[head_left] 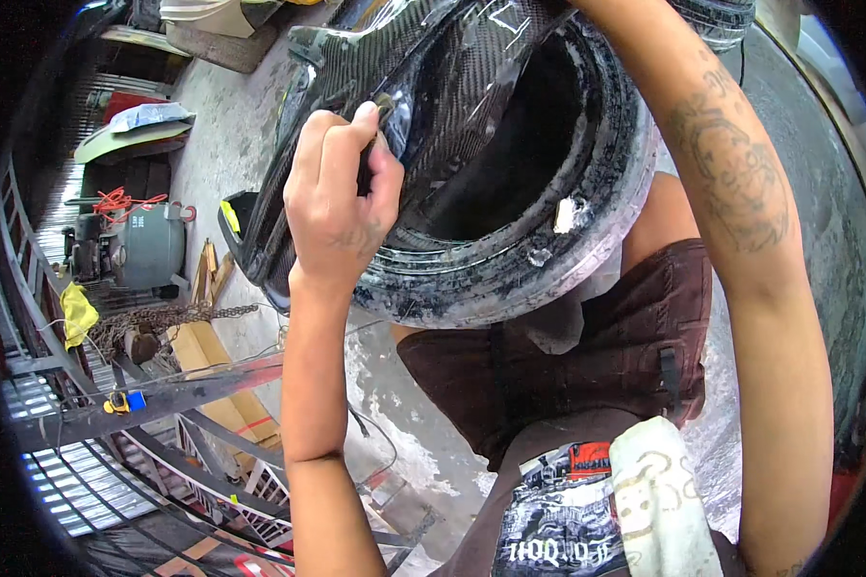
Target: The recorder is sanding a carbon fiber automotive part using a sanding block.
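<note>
My left hand (342,192) is closed at a dark carbon-fibre part (462,96), its fingertips pinching something small that I cannot make out, beside a bluish, glossy recess in the weave. The part rests on a worn black tyre (491,293) with white, dusty smears and a dark hollow middle. My right forearm (741,192) reaches up along the tyre's right side; the hand itself is cut off beyond the top edge, near the far end of the part.
At left are a grey compressor (147,245) with a red hose (125,200), a chain (212,313), cardboard (197,351), a metal railing (212,457) and a yellow tape measure (115,401) on a beam. Another tyre (717,19) stands at top right. My legs (548,385) are below the tyre.
</note>
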Available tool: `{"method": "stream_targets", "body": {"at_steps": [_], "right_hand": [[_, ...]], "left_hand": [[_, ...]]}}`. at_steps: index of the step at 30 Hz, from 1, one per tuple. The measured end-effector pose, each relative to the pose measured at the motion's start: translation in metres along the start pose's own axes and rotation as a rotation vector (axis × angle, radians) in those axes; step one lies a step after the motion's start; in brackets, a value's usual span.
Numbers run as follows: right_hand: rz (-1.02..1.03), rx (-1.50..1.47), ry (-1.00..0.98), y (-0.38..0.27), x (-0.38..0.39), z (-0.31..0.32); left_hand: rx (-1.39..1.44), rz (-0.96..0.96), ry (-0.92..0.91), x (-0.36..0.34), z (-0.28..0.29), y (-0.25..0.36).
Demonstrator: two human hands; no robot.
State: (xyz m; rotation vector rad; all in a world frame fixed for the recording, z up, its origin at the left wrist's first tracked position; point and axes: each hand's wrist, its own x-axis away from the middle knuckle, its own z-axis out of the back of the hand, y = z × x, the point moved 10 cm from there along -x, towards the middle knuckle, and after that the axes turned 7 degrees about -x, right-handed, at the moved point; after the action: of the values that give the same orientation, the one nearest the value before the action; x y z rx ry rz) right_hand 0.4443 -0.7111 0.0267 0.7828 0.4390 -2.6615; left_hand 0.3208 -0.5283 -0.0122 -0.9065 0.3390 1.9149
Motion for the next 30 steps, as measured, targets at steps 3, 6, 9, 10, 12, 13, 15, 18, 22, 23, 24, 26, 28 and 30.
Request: {"method": "stream_targets", "body": {"at_steps": [3,6,9,10,12,13,15,18,22,23,24,26,28,30], "right_hand": [[-0.012,-0.002,0.002,0.006,0.002,-0.001],[0.032,-0.015,0.033,-0.006,0.008,0.001],[0.015,-0.028,0.002,-0.004,0.006,0.003],[0.007,-0.020,-0.005,-0.004,0.006,0.002],[0.005,-0.062,-0.013,-0.004,0.014,0.006],[0.001,-0.109,-0.017,-0.003,0.015,0.007],[-0.007,-0.056,-0.008,-0.002,0.006,0.002],[-0.005,-0.021,-0.001,0.000,0.003,0.000],[0.005,-0.010,0.019,0.003,0.003,0.003],[-0.009,0.008,0.002,0.004,0.006,-0.004],[0.000,-0.008,0.003,-0.001,0.002,-0.006],[0.025,-0.014,0.034,-0.002,-0.003,-0.003],[0.050,0.008,0.050,0.000,-0.002,-0.003],[-0.015,0.001,-0.010,0.008,0.004,-0.001]], "left_hand": [[0.021,0.025,-0.034,0.020,0.008,-0.011],[0.015,0.012,-0.050,0.019,0.010,-0.006],[-0.003,-0.014,-0.014,0.003,0.001,0.000],[0.001,-0.016,-0.015,0.009,0.005,-0.002],[-0.003,0.013,-0.007,0.030,0.012,-0.012],[0.012,0.042,-0.016,0.036,0.012,-0.016],[0.002,0.014,-0.010,0.016,0.009,-0.006],[0.004,0.017,0.020,0.009,0.003,0.000],[0.026,0.060,0.031,0.025,0.010,-0.013],[0.029,0.020,0.016,0.015,0.001,-0.005],[0.003,-0.019,-0.007,0.004,0.001,0.002],[0.018,-0.001,0.010,-0.006,0.001,0.005],[0.085,-0.028,0.138,0.000,0.025,0.004],[0.019,0.059,0.155,0.018,0.045,0.000]]}}
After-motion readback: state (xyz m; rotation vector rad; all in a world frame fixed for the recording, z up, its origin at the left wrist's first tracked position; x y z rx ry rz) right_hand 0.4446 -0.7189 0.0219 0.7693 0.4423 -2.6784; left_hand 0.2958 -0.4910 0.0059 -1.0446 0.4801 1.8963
